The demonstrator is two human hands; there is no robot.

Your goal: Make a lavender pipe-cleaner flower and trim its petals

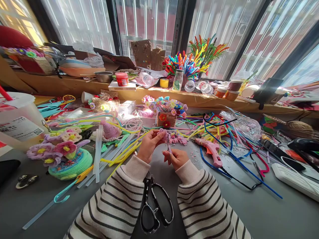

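Observation:
My left hand (149,145) is closed in a pinch on a small pink pipe-cleaner flower (164,134), held above the grey table (249,209). My right hand (176,157) is closed round the thin stem (169,148) just below the flower. Both arms wear striped sleeves. Black scissors (156,205) lie between my forearms. A pink glue gun (211,151) rests just right of my right hand, its black cord trailing across the table. More small pink flowers (178,140) lie beyond my hands.
Loose pipe cleaners (221,132) and glue sticks (98,156) cover the table. A flower-topped coiled basket (67,162) stands left, a plastic cup (18,121) far left, a small flower basket (165,114) ahead. A white power strip (296,179) lies right. The window ledge holds jars and a pipe-cleaner bouquet (196,58).

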